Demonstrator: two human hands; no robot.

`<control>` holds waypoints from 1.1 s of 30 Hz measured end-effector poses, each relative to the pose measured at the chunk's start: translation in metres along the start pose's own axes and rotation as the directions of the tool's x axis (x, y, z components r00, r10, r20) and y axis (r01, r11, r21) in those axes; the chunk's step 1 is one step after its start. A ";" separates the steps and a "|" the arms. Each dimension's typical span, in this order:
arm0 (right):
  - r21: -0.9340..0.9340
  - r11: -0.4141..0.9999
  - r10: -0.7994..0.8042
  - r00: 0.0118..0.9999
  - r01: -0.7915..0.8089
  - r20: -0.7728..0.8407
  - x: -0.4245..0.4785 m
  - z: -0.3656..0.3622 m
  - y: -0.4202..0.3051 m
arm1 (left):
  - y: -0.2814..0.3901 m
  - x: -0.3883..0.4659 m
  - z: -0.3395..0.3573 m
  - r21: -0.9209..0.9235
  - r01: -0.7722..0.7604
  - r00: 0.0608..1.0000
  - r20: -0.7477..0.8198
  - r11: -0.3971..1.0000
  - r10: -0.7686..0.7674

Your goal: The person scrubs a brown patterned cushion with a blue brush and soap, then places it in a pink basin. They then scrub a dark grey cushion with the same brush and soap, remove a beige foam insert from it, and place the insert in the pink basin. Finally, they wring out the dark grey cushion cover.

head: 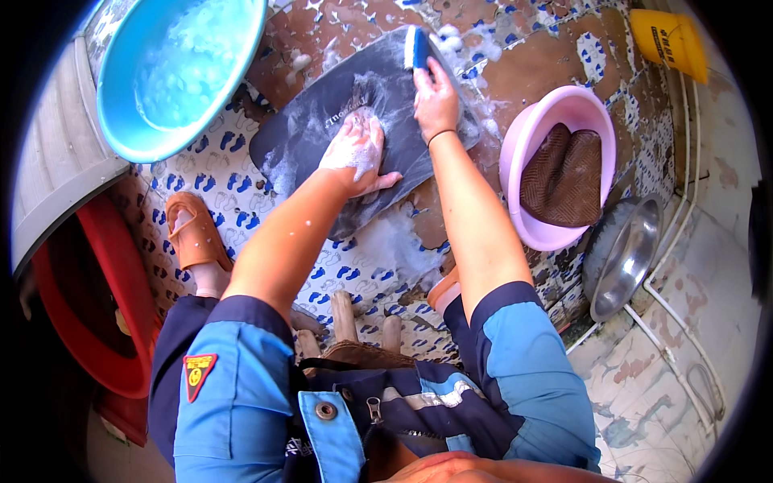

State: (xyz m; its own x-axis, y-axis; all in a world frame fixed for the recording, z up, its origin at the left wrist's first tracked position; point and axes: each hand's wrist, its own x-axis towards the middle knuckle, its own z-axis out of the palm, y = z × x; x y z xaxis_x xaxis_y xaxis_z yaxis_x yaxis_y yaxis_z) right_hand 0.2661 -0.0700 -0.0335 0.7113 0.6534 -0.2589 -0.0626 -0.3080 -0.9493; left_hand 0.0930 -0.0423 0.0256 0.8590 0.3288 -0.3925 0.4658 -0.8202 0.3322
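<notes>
A dark grey mat (302, 136) with rounded ends lies flat on the floor before me, streaked with suds and bearing some writing. My left hand (356, 151), coated in foam, presses flat on the mat's middle with the thumb spread. My right hand (436, 99) grips a scrubbing brush (420, 48) with a blue back and white bristles at the mat's far right edge. Whether the bristles touch the mat is hard to tell. Foam (395, 241) has spread over the floor at the near side and beyond the far right end.
At the far left stands a large blue basin (115, 115) of sudsy water. On the right, a pink basin (512, 163) holds brown textured mats (561, 175), beside a tilted metal bowl (628, 259). White pipes (676, 223) run along the wall near a yellow container (670, 45).
</notes>
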 end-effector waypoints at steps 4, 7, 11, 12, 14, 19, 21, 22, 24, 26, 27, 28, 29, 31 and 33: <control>-0.100 0.993 -0.056 0.998 0.058 0.029 -0.036 -0.006 -0.011 | 0.002 -0.020 0.006 -0.097 -0.034 0.986 -0.167 0.995 0.018; -0.452 0.891 -0.050 0.984 -0.034 -0.172 -0.058 -0.038 -0.015 | -0.002 -0.056 0.015 -0.102 -0.079 0.978 -0.200 0.992 0.057; -0.729 0.681 -0.229 0.965 0.065 -0.128 -0.074 -0.047 -0.006 | -0.013 -0.095 0.040 -0.154 0.087 0.976 -0.186 0.984 -0.115; -0.739 0.666 -0.216 0.974 0.098 -0.065 -0.088 -0.028 -0.007 | -0.014 -0.094 0.042 -0.152 0.183 0.955 -0.208 0.971 -0.213; -0.696 0.627 -0.253 0.937 0.349 0.241 -0.125 0.001 -0.009 | -0.012 -0.087 0.048 -0.168 0.320 0.901 -0.250 0.932 -0.354; -0.729 0.333 -0.266 0.801 0.598 0.536 -0.088 -0.021 -0.027 | -0.005 -0.081 0.048 -0.157 0.416 0.878 -0.188 0.896 -0.440; -0.825 0.509 -0.170 0.968 0.245 0.183 -0.064 -0.034 -0.036 | -0.004 -0.079 0.048 -0.171 0.407 0.873 -0.219 0.897 -0.437; -0.836 0.512 -0.203 0.974 0.197 0.104 -0.068 -0.034 -0.031 | -0.005 -0.079 0.051 -0.181 0.395 0.872 -0.233 0.901 -0.430; -0.854 0.480 -0.173 0.976 0.201 0.133 -0.101 -0.019 -0.017 | -0.007 -0.080 0.056 -0.176 0.366 0.875 -0.270 0.914 -0.402; -0.670 0.428 -0.414 0.790 0.607 0.451 -0.123 -0.017 -0.004 | -0.011 -0.080 0.056 -0.176 0.375 0.884 -0.227 0.910 -0.408; -0.681 0.390 -0.392 0.781 0.620 0.486 -0.120 -0.024 -0.009 | -0.010 -0.080 0.056 -0.175 0.372 0.883 -0.238 0.912 -0.405; -0.690 0.354 -0.369 0.773 0.631 0.517 -0.118 -0.031 -0.014 | -0.010 -0.081 0.058 -0.170 0.369 0.882 -0.248 0.914 -0.401; -0.697 0.318 -0.344 0.764 0.642 0.547 -0.115 -0.040 -0.016 | -0.009 -0.082 0.059 -0.165 0.365 0.881 -0.258 0.916 -0.398; -0.820 0.562 -0.213 0.977 0.110 -0.015 -0.077 -0.079 -0.009 | -0.006 -0.082 0.053 -0.184 0.385 0.879 -0.225 0.904 -0.421; -0.777 0.625 -0.313 0.937 0.079 -0.156 -0.091 -0.080 -0.003 | -0.007 -0.080 0.055 -0.178 0.380 0.882 -0.225 0.908 -0.414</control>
State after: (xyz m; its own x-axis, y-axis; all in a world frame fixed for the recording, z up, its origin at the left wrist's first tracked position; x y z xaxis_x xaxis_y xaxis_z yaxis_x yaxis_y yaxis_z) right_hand 0.2574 -0.1836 0.0066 0.7951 0.6009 0.0818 0.5611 -0.6777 -0.4753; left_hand 0.0091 -0.0891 0.0080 0.6130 0.7346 -0.2909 0.7872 -0.5363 0.3045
